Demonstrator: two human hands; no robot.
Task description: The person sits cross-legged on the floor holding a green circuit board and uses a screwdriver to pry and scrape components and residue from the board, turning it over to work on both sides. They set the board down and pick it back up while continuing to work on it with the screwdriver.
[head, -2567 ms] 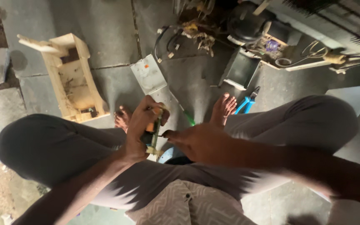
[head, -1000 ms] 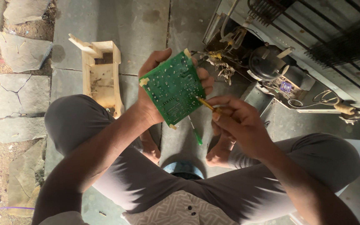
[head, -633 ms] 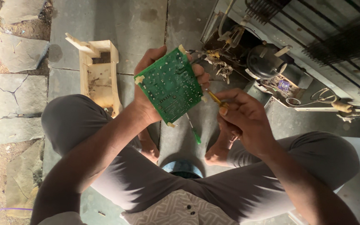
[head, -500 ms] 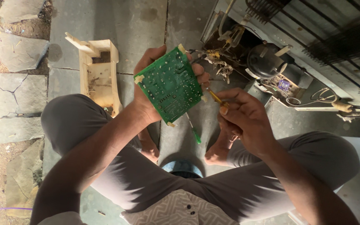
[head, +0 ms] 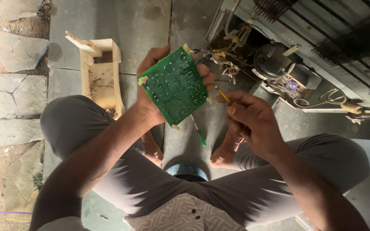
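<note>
left hand grips green circuit board | right hand pinches yellow tool beside it

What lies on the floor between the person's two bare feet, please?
In the head view, a green-handled screwdriver lies on the grey stone floor between the feet, partly hidden behind the green circuit board held in the left hand.

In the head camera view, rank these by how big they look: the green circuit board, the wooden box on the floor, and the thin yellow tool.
1. Green circuit board and wooden box: look alike; the board is nearer the camera, so unsure.
2. Thin yellow tool in the right hand: smallest.
</note>
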